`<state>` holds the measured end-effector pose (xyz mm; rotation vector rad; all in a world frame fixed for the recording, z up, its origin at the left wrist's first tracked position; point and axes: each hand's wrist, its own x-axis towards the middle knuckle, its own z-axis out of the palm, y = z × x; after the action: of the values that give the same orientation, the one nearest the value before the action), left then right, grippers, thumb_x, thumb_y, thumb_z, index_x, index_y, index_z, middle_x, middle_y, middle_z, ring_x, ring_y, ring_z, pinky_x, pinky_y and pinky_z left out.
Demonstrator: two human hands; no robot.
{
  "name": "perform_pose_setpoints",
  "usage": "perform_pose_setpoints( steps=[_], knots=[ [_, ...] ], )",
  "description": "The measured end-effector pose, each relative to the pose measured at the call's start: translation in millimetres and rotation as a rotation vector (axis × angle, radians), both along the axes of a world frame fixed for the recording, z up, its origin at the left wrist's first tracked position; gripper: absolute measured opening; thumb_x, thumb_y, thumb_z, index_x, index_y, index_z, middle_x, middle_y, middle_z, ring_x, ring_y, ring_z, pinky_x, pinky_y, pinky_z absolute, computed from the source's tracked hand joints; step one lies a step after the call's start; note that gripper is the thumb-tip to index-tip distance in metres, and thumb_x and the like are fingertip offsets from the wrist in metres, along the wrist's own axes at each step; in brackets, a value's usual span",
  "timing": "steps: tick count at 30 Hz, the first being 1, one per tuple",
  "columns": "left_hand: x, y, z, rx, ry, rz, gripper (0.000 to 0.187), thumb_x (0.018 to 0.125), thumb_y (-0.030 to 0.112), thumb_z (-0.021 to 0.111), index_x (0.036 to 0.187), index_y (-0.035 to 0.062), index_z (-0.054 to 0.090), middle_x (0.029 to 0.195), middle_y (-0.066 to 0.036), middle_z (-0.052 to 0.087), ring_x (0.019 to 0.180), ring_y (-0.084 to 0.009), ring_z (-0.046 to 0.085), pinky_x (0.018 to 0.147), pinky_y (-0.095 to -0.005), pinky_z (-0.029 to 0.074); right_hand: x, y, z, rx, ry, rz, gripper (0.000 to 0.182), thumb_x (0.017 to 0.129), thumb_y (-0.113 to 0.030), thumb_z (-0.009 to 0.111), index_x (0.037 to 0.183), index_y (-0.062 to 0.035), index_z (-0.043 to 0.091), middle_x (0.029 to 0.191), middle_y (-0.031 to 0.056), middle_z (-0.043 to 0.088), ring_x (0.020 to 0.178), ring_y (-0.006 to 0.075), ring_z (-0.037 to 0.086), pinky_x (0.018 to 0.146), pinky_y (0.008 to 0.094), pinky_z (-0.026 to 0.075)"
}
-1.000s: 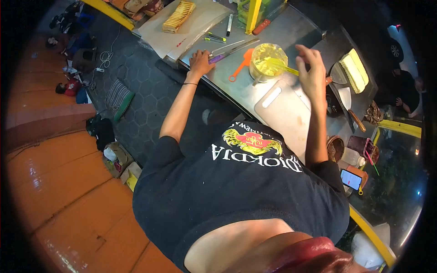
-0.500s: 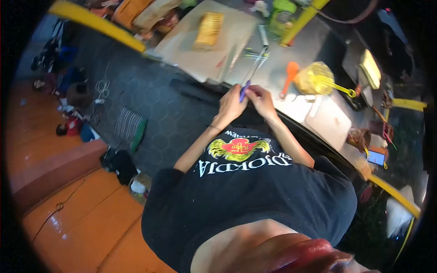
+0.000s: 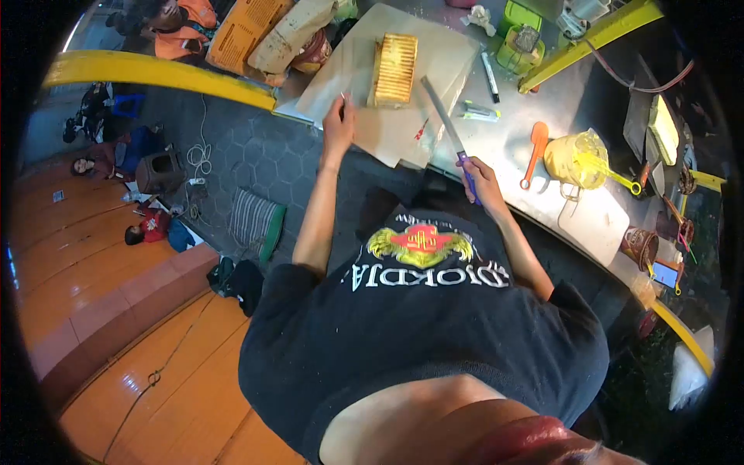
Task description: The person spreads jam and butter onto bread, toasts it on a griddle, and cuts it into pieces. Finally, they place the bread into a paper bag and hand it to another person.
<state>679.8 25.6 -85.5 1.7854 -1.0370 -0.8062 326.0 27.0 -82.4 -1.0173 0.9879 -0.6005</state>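
Note:
My right hand (image 3: pixel 482 183) is closed around the purple handle of a long knife (image 3: pixel 446 124), its blade pointing forward beside the bread. My left hand (image 3: pixel 338 130) is at the near left edge of a brown paper sheet (image 3: pixel 434 46), fingers pinched on that edge. On the sheet lies a grilled, ridged toast sandwich (image 3: pixel 394 68), golden brown with striped marks. The knife blade stays apart from the toast, to its right. A small red mark shows on the paper near the blade.
On the metal table are a marker (image 3: pixel 490 77), a cutter (image 3: pixel 480 111), an orange spatula (image 3: pixel 535 153), a tub of yellow spread (image 3: pixel 577 160), a white board (image 3: pixel 593 221) and a green container (image 3: pixel 521 50). Yellow posts (image 3: pixel 170 71) frame the stall. People sit at left.
My hands have parted. The left hand let go near the knife handle and moved left to the paper's edge; the right moved right with the knife.

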Motion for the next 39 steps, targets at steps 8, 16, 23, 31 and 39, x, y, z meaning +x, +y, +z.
perform_pose_setpoints(
  steps=[8,16,23,31,39],
  knots=[
    [-18,-28,-71,-0.440,-0.539,-0.065,0.039,0.096,0.027,0.055,0.131,0.0103,0.056,0.067,-0.006,0.057,0.051,-0.0147,0.058,0.047,-0.0301,0.048,16,-17,5,0.299,0.054,0.114,0.024,0.098,-0.021,0.049,0.112,-0.0065,0.062,0.061,0.0004,0.049,0.041,0.0076,0.043,0.035,0.0228,0.032],
    [18,-22,-38,-0.065,-0.108,-0.351,0.039,0.098,0.028,0.053,0.133,0.0098,0.054,0.071,-0.004,0.058,0.047,-0.0119,0.054,0.041,-0.0282,0.046,63,-39,81,-0.194,0.488,-0.052,0.028,0.096,-0.019,0.054,0.113,-0.0009,0.066,0.061,-0.0008,0.052,0.051,0.0066,0.045,0.045,0.0250,0.034],
    [32,-26,15,0.128,0.106,-0.311,0.038,0.099,0.025,0.046,0.129,0.0031,0.052,0.068,-0.008,0.058,0.043,-0.0183,0.056,0.041,-0.0339,0.046,101,-1,69,-0.385,0.706,-0.223,0.029,0.092,-0.018,0.059,0.114,0.0001,0.065,0.076,0.0170,0.066,0.068,0.0168,0.060,0.064,0.0343,0.047],
    [30,-48,8,0.178,0.052,-0.333,0.041,0.097,0.027,0.049,0.129,0.0014,0.052,0.078,-0.014,0.065,0.060,-0.0287,0.065,0.048,-0.0391,0.053,53,4,57,0.188,0.190,-0.212,0.028,0.098,-0.023,0.052,0.115,-0.0057,0.064,0.057,-0.0036,0.045,0.038,0.0043,0.037,0.034,0.0210,0.026],
    [25,-61,2,-0.117,-0.340,-0.404,0.039,0.095,0.023,0.050,0.124,-0.0036,0.055,0.096,-0.029,0.064,0.090,-0.0455,0.062,0.077,-0.0487,0.050,3,-33,32,0.156,0.106,-0.099,0.027,0.098,-0.024,0.051,0.112,-0.0072,0.066,0.052,-0.0048,0.043,0.036,0.0033,0.033,0.033,0.0209,0.022]
  ],
)
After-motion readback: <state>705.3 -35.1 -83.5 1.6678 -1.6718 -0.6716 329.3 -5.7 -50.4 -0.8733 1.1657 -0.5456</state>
